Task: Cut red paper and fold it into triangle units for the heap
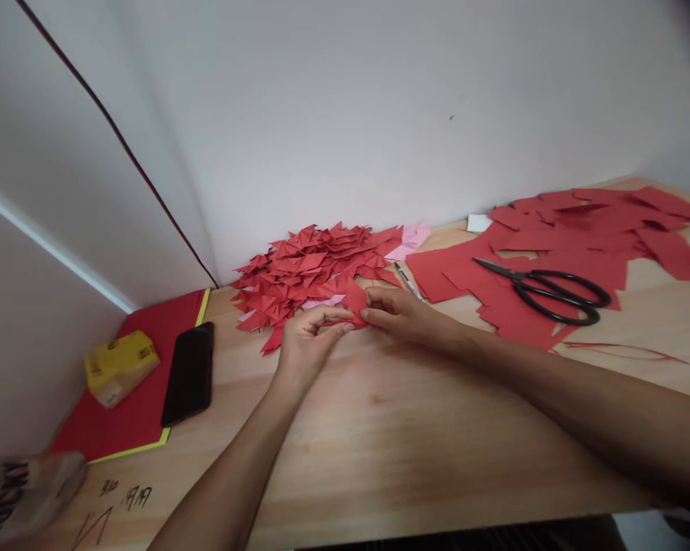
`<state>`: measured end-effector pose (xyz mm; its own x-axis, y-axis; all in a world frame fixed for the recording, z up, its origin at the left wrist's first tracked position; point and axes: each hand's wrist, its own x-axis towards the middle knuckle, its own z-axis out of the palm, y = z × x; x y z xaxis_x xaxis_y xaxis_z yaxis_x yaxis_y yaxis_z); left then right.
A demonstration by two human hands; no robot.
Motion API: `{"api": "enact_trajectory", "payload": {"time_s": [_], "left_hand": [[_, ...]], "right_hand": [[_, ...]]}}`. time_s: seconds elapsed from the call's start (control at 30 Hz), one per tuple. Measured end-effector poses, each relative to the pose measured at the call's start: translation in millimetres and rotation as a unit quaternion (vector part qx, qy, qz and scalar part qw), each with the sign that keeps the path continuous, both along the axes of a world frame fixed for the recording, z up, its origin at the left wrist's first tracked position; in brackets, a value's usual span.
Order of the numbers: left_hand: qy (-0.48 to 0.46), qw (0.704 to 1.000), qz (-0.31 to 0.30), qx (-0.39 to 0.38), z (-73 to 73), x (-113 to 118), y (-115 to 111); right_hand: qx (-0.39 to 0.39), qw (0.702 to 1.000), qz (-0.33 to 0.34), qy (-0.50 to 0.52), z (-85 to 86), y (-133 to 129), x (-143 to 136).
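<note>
Between my two hands, above the wooden table, is a small folded piece of red paper (355, 298). My left hand (314, 337) pinches its lower left edge between thumb and fingers. My right hand (396, 312) grips its right side, fingers curled and thumb pressed in. Just behind the hands lies a heap of folded red paper pieces (310, 264), with a few pink ones (411, 239) among them. A pen (408, 281) rests beside the heap, behind my right hand.
Black-handled scissors (557, 295) lie on spread red paper sheets (580, 229) at the right. Thin red paper strips (626, 350) lie in front. At left, a phone (189, 375) and a yellow packet (121, 367) rest on a red sheet (109, 428). A wall (379, 115) stands behind.
</note>
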<state>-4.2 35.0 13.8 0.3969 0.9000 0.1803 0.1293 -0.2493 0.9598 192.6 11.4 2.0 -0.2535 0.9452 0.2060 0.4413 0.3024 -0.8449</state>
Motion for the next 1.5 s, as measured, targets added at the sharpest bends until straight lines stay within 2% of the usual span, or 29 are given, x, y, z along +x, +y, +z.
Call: {"api": "enact_trajectory", "payload": {"time_s": [0.2, 0.5, 0.7, 0.8, 1.07, 1.23, 1.33, 1.5], "left_hand": [[0.002, 1.000, 0.000, 0.000, -3.5, 1.0, -1.0], [-0.001, 0.996, 0.005, -0.089, -5.8, 1.6, -2.7], [-0.059, 0.987, -0.012, -0.147, -12.7, 3.7, -3.2], [-0.084, 0.984, -0.006, -0.159, -14.8, 5.0, -3.3], [-0.051, 0.989, 0.033, -0.133, -14.2, 3.3, -3.4], [-0.015, 0.995, 0.054, -0.085, -9.7, 1.1, -3.7], [-0.003, 0.996, 0.062, -0.061, -8.2, 0.7, -4.2], [-0.018, 0.996, 0.050, -0.077, -10.1, 0.9, -3.7]], "right_hand": [[0.008, 1.000, -0.013, -0.006, -7.5, 1.0, -1.8], [0.005, 1.000, -0.022, 0.003, -5.3, -3.9, -7.9], [0.060, 0.997, -0.042, -0.003, -5.0, -5.2, -10.9], [0.055, 0.998, -0.036, 0.005, -5.9, -6.3, -11.4], [0.023, 1.000, -0.007, 0.019, -6.5, -5.5, -8.8], [-0.001, 1.000, 0.015, 0.012, -4.7, -4.9, -7.5], [-0.002, 1.000, 0.005, -0.001, -4.3, -6.2, -7.6], [-0.008, 1.000, 0.005, -0.002, -4.8, -6.1, -6.0]]}}
